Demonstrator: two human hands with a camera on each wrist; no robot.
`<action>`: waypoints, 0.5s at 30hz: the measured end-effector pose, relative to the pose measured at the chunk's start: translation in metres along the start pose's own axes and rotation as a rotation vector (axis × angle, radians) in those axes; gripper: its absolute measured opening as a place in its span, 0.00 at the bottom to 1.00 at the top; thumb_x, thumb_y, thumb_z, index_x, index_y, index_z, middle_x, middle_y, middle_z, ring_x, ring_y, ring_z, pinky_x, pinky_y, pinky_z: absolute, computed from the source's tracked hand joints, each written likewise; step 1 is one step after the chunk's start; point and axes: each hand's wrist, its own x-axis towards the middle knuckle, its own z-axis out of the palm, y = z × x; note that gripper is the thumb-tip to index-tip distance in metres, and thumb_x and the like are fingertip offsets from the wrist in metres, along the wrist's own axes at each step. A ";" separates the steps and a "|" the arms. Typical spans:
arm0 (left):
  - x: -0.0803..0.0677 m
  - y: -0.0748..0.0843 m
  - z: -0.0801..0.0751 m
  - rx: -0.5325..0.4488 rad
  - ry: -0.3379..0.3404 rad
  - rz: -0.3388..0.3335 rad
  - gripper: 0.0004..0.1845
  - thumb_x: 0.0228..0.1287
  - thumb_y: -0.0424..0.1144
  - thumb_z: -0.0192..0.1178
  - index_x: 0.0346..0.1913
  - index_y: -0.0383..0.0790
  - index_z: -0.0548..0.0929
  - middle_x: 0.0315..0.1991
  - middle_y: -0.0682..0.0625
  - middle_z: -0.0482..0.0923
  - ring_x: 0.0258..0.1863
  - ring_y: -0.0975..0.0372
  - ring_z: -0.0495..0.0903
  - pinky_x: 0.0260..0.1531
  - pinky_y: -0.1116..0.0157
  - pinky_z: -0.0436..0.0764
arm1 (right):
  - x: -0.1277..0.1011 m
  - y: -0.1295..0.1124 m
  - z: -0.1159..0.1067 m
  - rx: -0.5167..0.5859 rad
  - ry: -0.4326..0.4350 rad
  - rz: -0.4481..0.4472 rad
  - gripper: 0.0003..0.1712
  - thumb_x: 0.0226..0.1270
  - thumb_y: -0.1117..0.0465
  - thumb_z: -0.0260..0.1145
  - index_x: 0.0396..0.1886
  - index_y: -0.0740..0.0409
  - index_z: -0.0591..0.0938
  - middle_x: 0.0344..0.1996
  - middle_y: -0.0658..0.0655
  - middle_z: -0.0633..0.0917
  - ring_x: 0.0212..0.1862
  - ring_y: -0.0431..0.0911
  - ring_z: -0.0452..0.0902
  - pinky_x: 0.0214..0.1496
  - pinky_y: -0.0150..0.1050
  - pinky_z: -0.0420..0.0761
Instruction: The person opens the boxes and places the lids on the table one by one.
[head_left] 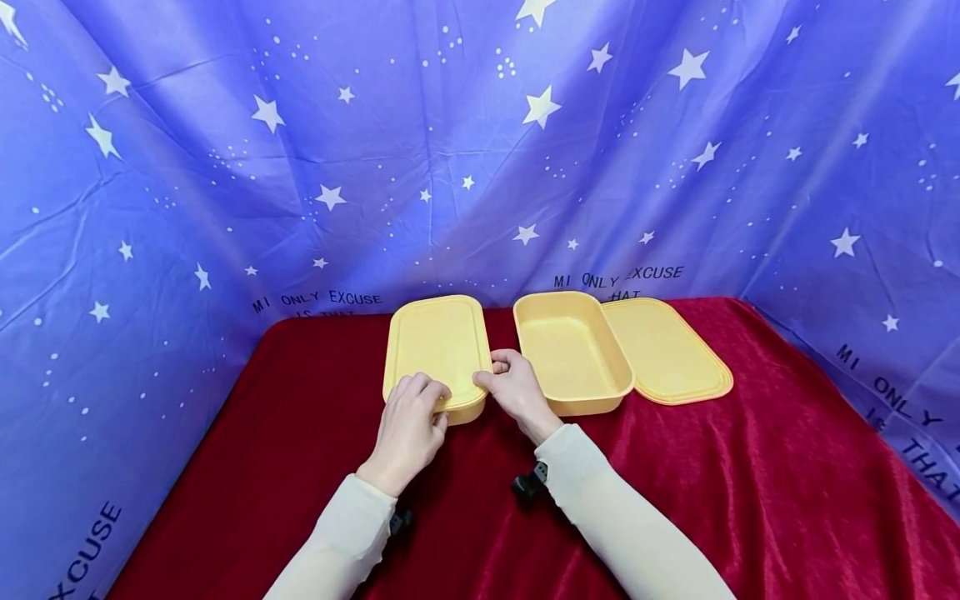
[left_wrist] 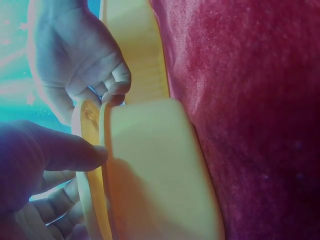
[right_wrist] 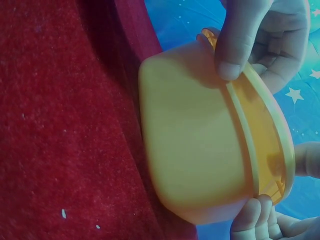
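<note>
A yellow lidded box sits on the red cloth, left of centre. My left hand curls over its near left corner, with the thumb against the lid's rim. My right hand pinches the near right corner, its thumb on the box wall and its fingers behind the lid. In the wrist views the lid's edge stands slightly off the box at that end.
An open yellow box stands just right of my right hand, its loose lid lying flat beside it. The red cloth covers the table. A blue star-printed backdrop closes in the back and sides.
</note>
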 end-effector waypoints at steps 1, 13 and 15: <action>0.000 0.000 0.000 0.000 -0.003 0.000 0.13 0.43 0.26 0.71 0.33 0.41 0.82 0.33 0.52 0.73 0.34 0.57 0.69 0.36 0.63 0.70 | 0.000 0.000 0.000 0.002 0.000 0.002 0.23 0.51 0.66 0.68 0.49 0.67 0.76 0.31 0.54 0.75 0.34 0.43 0.70 0.34 0.31 0.72; 0.000 0.001 0.000 0.007 -0.001 0.008 0.13 0.44 0.26 0.70 0.33 0.41 0.80 0.32 0.52 0.73 0.34 0.57 0.69 0.35 0.64 0.70 | 0.000 0.001 0.000 0.004 0.002 0.005 0.23 0.51 0.66 0.68 0.48 0.67 0.76 0.30 0.54 0.75 0.33 0.43 0.70 0.33 0.31 0.72; 0.000 0.001 0.000 0.010 0.001 0.010 0.13 0.44 0.26 0.70 0.33 0.41 0.80 0.32 0.52 0.73 0.34 0.57 0.69 0.35 0.64 0.70 | 0.000 0.001 0.000 0.002 0.000 0.005 0.22 0.51 0.66 0.68 0.48 0.67 0.76 0.30 0.54 0.75 0.33 0.43 0.70 0.33 0.31 0.72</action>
